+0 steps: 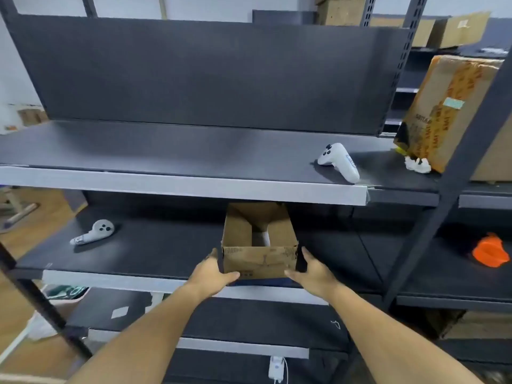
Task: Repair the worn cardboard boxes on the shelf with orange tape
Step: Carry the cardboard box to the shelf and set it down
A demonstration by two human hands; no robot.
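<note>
Hands on the box, and that is about where this repair job stands. The left hand [214, 273] and the right hand [310, 271] grip the near corners of a small open-topped cardboard box [259, 245], thumbs wrapped over its front face, fingers curled round its sides. The box sits on the middle shelf [155, 250], right at the front edge, tucked under the upper shelf [194, 187]. No tape shows on it from this angle, so by the look of things the patching of this 1 has not begun; it seems to be getting pulled out or set in place, though which cannot be told.

Over on the right of the same level lies the orange tape [489, 252], well apart from both hands and untouched. So the reach for it is yet to come.

Up top right, a larger cardboard box [448, 112] leans tilted on the upper shelf, already wrapped in orange printed tape. That 1 looks done, or at least well covered. A pale blue label sits on it, and dark lettering near its lower corner is too blurred to read. The small box carries faint dark print along its front rim, also unreadable.

2 white controllers rest on the shelves, 1 on the upper [339, 162] and 1 on the middle [92, 232].
</note>
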